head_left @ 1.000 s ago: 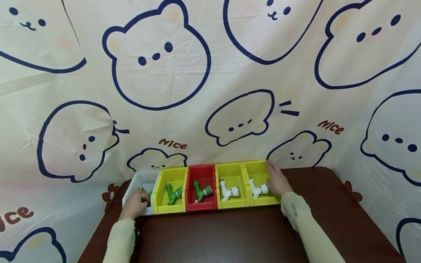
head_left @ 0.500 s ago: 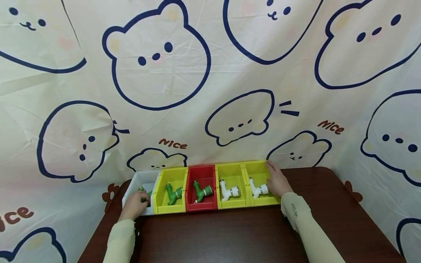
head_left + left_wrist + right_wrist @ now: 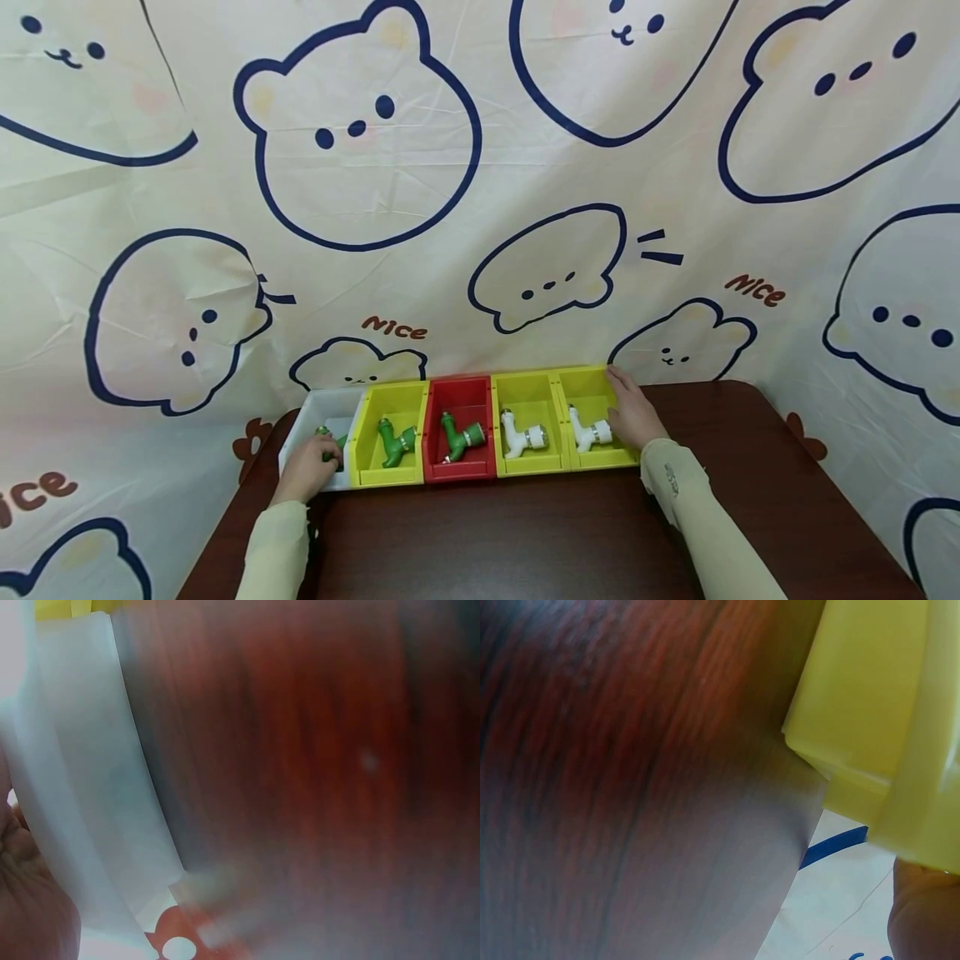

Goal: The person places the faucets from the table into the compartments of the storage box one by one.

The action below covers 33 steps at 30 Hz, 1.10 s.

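A white bin (image 3: 341, 406) stands at the left end of a joined row of bins. My left hand (image 3: 306, 467) reaches over it, its fingers bent around a green faucet (image 3: 341, 443) that they partly hide. At the other end my right hand (image 3: 636, 410) grips the right wall of the last yellow bin (image 3: 588, 383), the thumb side beside a white faucet (image 3: 592, 432). Between them are a yellow bin with a green faucet (image 3: 397, 443), a red bin (image 3: 459, 392) with a green faucet (image 3: 463, 437), and a yellow bin with a white faucet (image 3: 522, 435).
The row lies on a dark brown wooden table (image 3: 480, 542), near its back edge. Behind and around it hangs a pale cloth (image 3: 435, 292) with blue cartoon outlines. The wrist views show mostly table and the outer bin walls.
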Motion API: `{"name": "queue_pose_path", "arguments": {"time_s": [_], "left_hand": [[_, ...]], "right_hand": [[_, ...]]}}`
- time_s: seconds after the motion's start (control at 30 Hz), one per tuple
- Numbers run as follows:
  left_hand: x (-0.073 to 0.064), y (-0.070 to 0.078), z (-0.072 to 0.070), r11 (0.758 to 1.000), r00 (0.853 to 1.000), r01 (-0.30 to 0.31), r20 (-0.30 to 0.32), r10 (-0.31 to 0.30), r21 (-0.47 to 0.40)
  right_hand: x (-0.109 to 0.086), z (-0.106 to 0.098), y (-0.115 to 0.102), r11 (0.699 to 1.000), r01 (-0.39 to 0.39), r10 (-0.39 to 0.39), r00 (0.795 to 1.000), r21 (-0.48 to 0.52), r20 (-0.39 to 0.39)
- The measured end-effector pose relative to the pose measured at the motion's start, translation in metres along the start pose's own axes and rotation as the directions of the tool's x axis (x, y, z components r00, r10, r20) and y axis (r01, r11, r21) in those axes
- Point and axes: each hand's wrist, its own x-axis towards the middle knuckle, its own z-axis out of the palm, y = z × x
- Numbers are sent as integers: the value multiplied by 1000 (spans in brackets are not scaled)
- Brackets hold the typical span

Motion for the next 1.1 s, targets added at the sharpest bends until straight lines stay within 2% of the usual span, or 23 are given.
{"name": "queue_pose_path", "arguments": {"time_s": [0.47,1.1], "left_hand": [[-2,2,0,999,1000,-19,-23,19,30],[0,2,0,999,1000,-11,-3,11,50]], "right_hand": [[1,2,-1,1000,-14,14,1000,0,5],[3,0,-5,1000,-24,24,999,-9,26]]}}
